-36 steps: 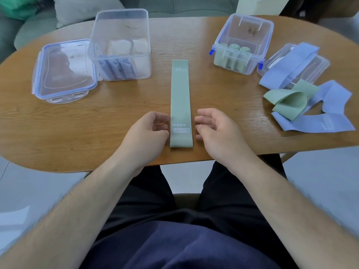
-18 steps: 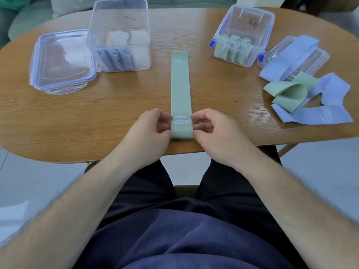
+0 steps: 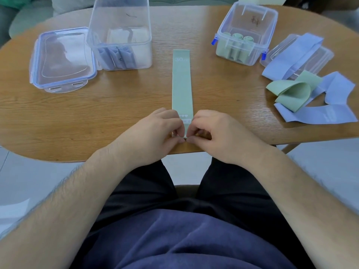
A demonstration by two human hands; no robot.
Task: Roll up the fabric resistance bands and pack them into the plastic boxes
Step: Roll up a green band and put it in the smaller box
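A pale green fabric resistance band [image 3: 182, 84] lies flat on the table [image 3: 97, 117], running straight from its near edge toward the far side, with "30" printed at its far end. At the near end, both hands meet on it. The left hand [image 3: 155, 133] pinches the left corner with curled fingers and thumb, and the right hand [image 3: 219, 133] pinches the right corner the same way, fingertips almost touching over the band's near edge. That edge looks slightly lifted between the fingers, though how far it is turned over cannot be told.

To the far left stands a tall clear plastic box [image 3: 120, 20], open, with rolled blue bands [image 3: 116, 57] upright against its near wall. Its blue-rimmed lid [image 3: 62, 59] lies flat just to its left. To the far right sits a smaller clear box [image 3: 272, 26] with blue clips, holding rolled green bands [image 3: 238, 36] on end along its near wall. Right of that box another clear lid [image 3: 326, 55] lies on the table with a loose blue band [image 3: 293, 57] draped across it. Nearer, a loose green band [image 3: 291, 92] lies folded on top of a second blue band [image 3: 318, 113] sprawled by the table's right edge.
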